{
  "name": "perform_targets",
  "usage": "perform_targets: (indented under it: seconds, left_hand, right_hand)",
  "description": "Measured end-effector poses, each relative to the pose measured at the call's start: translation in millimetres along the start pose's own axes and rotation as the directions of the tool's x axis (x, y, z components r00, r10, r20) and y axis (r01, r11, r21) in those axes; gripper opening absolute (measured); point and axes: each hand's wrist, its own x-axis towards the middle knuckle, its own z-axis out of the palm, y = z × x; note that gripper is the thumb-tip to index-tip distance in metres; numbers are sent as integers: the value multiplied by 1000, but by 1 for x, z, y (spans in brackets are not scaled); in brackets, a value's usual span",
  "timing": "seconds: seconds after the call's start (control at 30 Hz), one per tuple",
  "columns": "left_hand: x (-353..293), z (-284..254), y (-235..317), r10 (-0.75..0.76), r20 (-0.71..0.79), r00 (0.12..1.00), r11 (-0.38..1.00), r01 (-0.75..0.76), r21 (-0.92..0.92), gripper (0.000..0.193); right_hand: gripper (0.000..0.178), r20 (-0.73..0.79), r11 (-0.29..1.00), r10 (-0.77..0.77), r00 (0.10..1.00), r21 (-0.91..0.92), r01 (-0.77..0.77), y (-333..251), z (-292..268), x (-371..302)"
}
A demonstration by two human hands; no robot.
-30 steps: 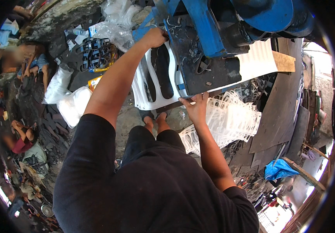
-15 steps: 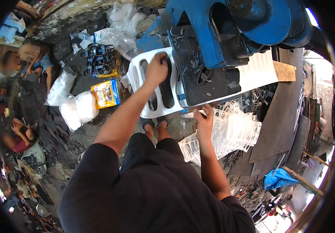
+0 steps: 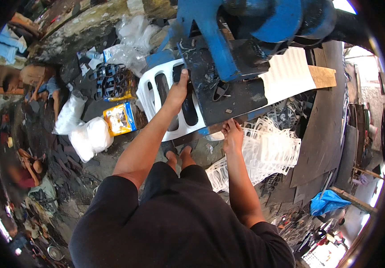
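Observation:
A white sheet (image 3: pixel 158 75) with long sole-shaped cutouts runs under a dark flat plate (image 3: pixel 246 96). Above the plate stands a blue press machine (image 3: pixel 217 49). My left hand (image 3: pixel 177 93) grips the sheet between cutouts, thumb up beside the plate's left edge; its other fingers are mostly hidden. At the plate's near edge my right hand (image 3: pixel 233 135) pinches the sheet's border between its fingertips. A small dark strap-like loop (image 3: pixel 220 91) lies on the plate. To the right, the sheet's uncut part (image 3: pixel 290 76) shows from under the press.
A heap of white cut-out sheets (image 3: pixel 268 149) lies below my right hand. Left are a yellow-blue package (image 3: pixel 120 119), white bags (image 3: pixel 90 138), black cutting frames (image 3: pixel 113 81) and clear plastic (image 3: pixel 134 44). Dark sheets (image 3: pixel 315 147) lean right. Two people (image 3: pixel 45 82) sit far left.
My left hand has slid down from the top of a cutout. The plate's left edge now covers the strip beside the rightmost cutout. My right hand stays at the near edge. The view has shifted slightly.

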Motion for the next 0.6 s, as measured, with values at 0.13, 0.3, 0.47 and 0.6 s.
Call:
perform_targets:
  seconds: [0.13,0.3,0.47,0.6]
  left_hand:
    - [-4,23,23,-80,126,989,984,98,-146,85]
    - [0,38,36,-50,294,955,931,150,-331,83]
    - [-4,45,31,-69,162,984,908,130,-399,87]
    - [-70,90,59,782,-409,470,614,-693,379,49]
  right_hand:
    - [8,-39,999,-47,998,-7,47,-9,-9,30]
    - [10,-68,994,-105,992,-27,103,-12,-18,68]
    - [13,-16,982,-86,996,-171,82,-18,-21,71]
    - [22,293,542,-339,894,-716,440,-98,-50,31]
